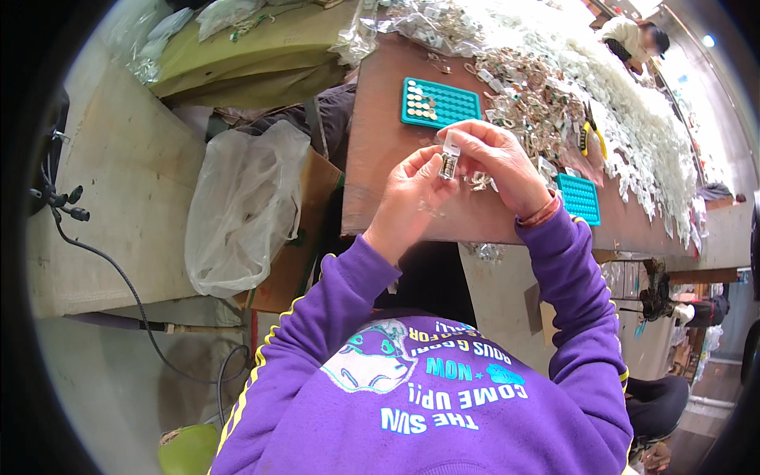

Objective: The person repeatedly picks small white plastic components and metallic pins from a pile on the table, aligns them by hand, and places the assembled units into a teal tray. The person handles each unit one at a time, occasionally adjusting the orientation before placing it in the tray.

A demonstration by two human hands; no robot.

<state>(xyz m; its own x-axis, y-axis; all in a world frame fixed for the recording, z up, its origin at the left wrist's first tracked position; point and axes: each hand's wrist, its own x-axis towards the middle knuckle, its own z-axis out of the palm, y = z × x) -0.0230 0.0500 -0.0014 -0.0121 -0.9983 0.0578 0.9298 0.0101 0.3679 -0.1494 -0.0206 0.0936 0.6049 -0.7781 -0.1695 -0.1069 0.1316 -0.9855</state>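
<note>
— We're right over the desk [368, 150] now, and where's the packet [448, 166]?

— Up between both hands, above the near part of the desk, just this side of the green tray [463, 102]! We see the left hand [405, 191] pinching its lower part, thumb against fingertips, while the right hand [508, 162] grips round the white end [452, 144]. How hard either one squeezes, we can't tell.

— And how does it handle, do we think?

— Light, surely, at that size. The clear body looks smooth and shiny, so we'd call it a bit slippery, and probably fairly stiff. Fragile? We can't be certain, but we'd go gently. We'd take hold low on the side edges, with thumb and forefinger, and steady the white end with the other hand.

— Now the lie of it!

— Long axis runs away from the wearer, near upright in our view, leaning just slightly right at the top. White end points off toward the tray; the clear end, dark and goldish inside, points back toward the purple sweatshirt [475, 412]. Whether it tips up or down, we can't judge.
</note>
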